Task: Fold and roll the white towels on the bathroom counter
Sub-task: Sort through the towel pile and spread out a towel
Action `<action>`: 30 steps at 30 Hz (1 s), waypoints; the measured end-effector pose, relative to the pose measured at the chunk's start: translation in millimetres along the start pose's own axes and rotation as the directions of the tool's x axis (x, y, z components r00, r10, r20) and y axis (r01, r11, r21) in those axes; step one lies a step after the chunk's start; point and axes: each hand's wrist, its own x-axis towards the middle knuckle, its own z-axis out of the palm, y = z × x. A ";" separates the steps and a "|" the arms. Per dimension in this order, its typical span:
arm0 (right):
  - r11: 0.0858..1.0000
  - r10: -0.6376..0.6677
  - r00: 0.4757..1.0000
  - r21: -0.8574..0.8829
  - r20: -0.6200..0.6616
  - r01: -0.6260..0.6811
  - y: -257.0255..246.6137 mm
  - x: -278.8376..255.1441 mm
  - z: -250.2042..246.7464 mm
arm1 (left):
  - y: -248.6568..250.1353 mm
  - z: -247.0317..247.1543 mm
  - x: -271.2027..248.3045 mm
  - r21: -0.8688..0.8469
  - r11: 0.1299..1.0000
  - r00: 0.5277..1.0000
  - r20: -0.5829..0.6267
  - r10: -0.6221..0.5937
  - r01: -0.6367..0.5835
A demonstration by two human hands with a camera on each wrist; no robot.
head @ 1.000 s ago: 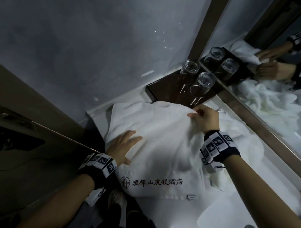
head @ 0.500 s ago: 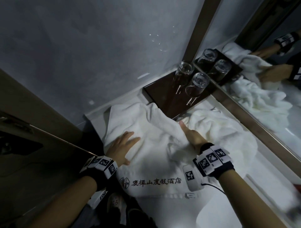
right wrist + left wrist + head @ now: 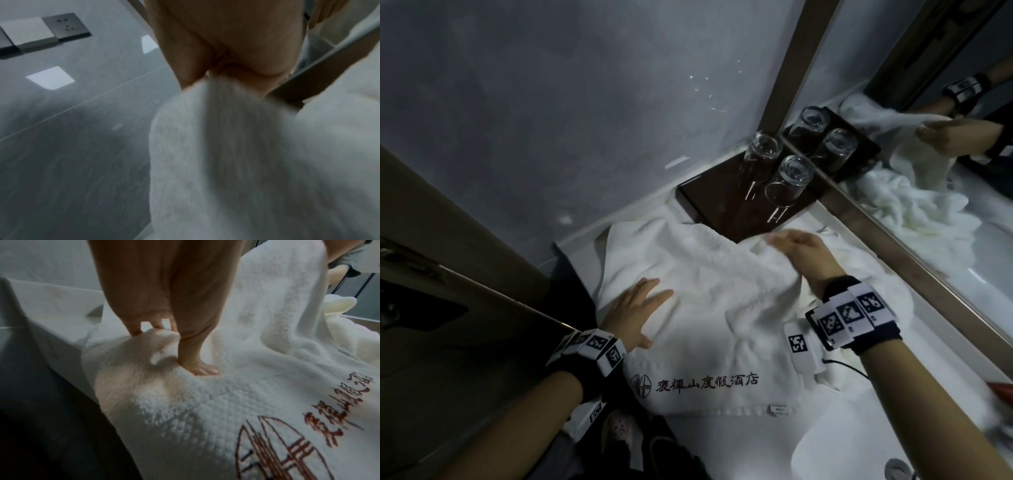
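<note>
The white towel (image 3: 722, 308) with red embroidered lettering lies spread on the bathroom counter (image 3: 582, 240), just in front of the dark tray (image 3: 715, 195) that carries two upturned glasses (image 3: 789, 180), its far edge reaching the tray. This looks like the folding step: the left hand (image 3: 635, 313) lies flat with fingers spread, pressing the towel's left side down, while the right hand (image 3: 803, 255) pinches a raised far corner of the cloth just in front of the tray. The next move probably calls for carrying that corner across to a matching edge, with the left hand anchoring so the layers do not drag. The left wrist view shows what the head view cannot: the thumb sunk into the pile and a ridge of cloth bunched under the palm. The right wrist view, though blurred, confirms the fingers closed on the cloth, and shows a wall socket (image 3: 65, 26) beyond. A second crumpled towel (image 3: 866, 270) lies right of the lettered one.
</note>
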 end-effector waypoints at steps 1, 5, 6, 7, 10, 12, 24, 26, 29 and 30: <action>0.996 -0.060 0.992 0.056 -0.109 0.066 -2.4 4.3 -4.3 | -1.2 0.4 0.6 -0.004 1.000 1.000 0.006 0.004 -0.004; 0.978 -0.172 0.864 0.026 -0.474 0.208 0.6 27.6 -24.6 | -4.8 5.2 2.1 -0.028 0.999 1.000 0.006 0.020 -0.020; 0.983 -0.168 0.855 -0.018 -0.491 0.183 5.1 32.4 -25.1 | -5.3 7.3 2.6 -0.026 0.999 1.000 0.000 0.021 -0.021; 0.987 -0.161 0.854 -0.058 -0.494 0.152 10.1 37.1 -24.0 | -5.9 9.7 2.7 -0.030 0.999 1.000 -0.010 0.016 -0.016; 0.993 -0.109 0.883 -0.084 -0.457 0.079 26.0 47.4 -19.5 | -9.8 11.2 1.5 -0.055 0.998 1.000 -0.017 0.004 -0.005; 0.997 -0.027 0.916 -0.074 -0.400 -0.003 32.1 50.7 -17.2 | -12.2 4.9 2.2 -0.138 0.990 1.000 -0.017 -0.005 0.002; 0.897 0.085 0.935 -0.382 -0.343 -0.222 36.9 73.0 -10.0 | -44.5 -81.0 80.3 -0.573 0.727 0.808 -0.180 -0.561 0.378; 0.881 0.054 0.949 -0.432 -0.310 -0.191 35.4 77.7 -13.1 | -50.4 -77.2 86.5 -0.647 0.666 0.804 -0.136 -0.579 0.370; 0.864 -0.028 0.942 -0.482 -0.334 -0.145 31.7 80.7 -24.1 | -57.7 -74.6 91.3 -0.859 0.494 0.702 -0.272 -0.658 0.131; 0.869 -0.050 0.929 -0.474 -0.368 -0.141 31.1 80.5 -27.6 | -59.9 -75.4 90.2 -0.887 0.458 0.665 -0.310 -0.680 0.055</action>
